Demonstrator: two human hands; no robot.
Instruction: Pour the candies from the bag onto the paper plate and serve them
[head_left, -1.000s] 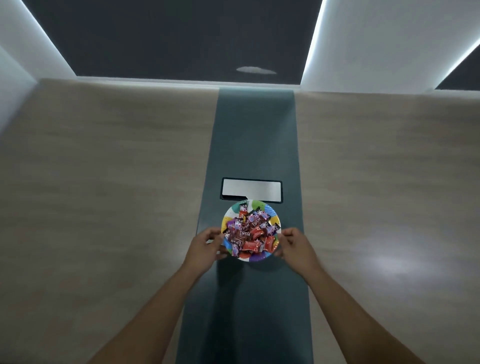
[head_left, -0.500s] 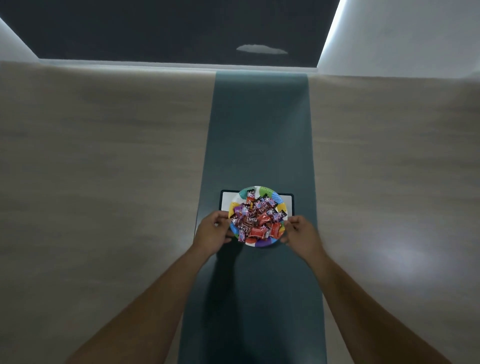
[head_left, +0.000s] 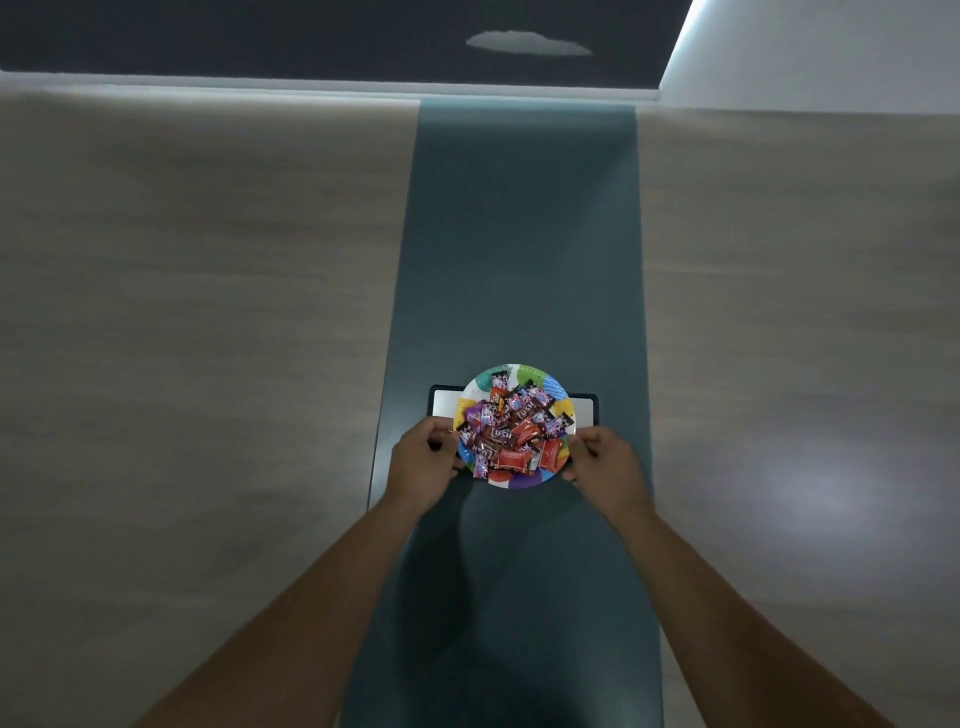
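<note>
A round paper plate (head_left: 524, 482) with coloured spots on its rim holds a heap of wrapped candies (head_left: 511, 434), red, brown and purple. My left hand (head_left: 423, 462) grips the plate's left edge and my right hand (head_left: 605, 465) grips its right edge. The plate lies over a grey rectangular panel (head_left: 584, 410) set into the dark teal strip (head_left: 519, 260) that runs down the middle of the table. No candy bag is in view.
The pale wooden table (head_left: 208, 312) spreads wide to both sides of the teal strip. Its far edge (head_left: 260, 93) meets a dark floor. A white wall (head_left: 831, 52) stands at the far right.
Both hands have carried the plate away from me along the strip. It was short of the grey panel before and now covers most of it.
</note>
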